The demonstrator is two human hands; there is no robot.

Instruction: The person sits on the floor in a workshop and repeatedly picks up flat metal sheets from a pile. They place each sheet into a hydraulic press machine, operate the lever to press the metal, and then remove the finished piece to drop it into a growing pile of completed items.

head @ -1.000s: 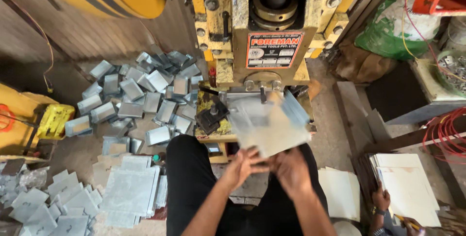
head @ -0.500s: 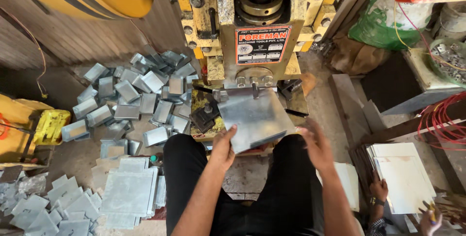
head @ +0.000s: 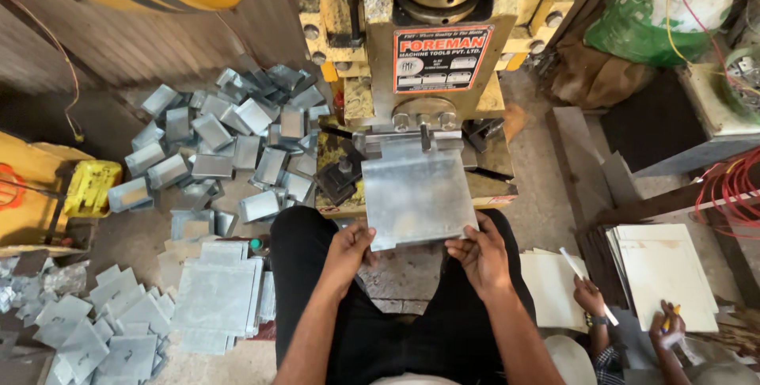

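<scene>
Two bare hands hold one flat grey metal sheet (head: 417, 199) in the single head view, looking straight down at a seated person's lap. The sheet lies nearly level, a rough square with its slightly longer axis running away from the person, its far edge pushed under the tooling of a yellow press machine (head: 431, 45) and its near edge pointing back toward the knees. It rests on the press surface (head: 336, 195), between the two hands. The left hand (head: 350, 249) reaches forward from a bent forearm, fingers curled shut on the sheet's near left corner, thumb on top. The right hand (head: 480, 252) mirrors it, fingers pinched closed on the near right corner, where a small notch is cut in the edge. The sheet's far edge is hidden beneath the clamp, and the fingertips under the sheet cannot be seen. To the left, a heap of bent metal pieces (head: 229, 136) lies on the floor, with a stack of flat blanks (head: 214, 296) nearer the person's leg. At the lower right, another person's hands (head: 590, 294) are partly cut off by the frame, beside pale boards (head: 663, 270).
</scene>
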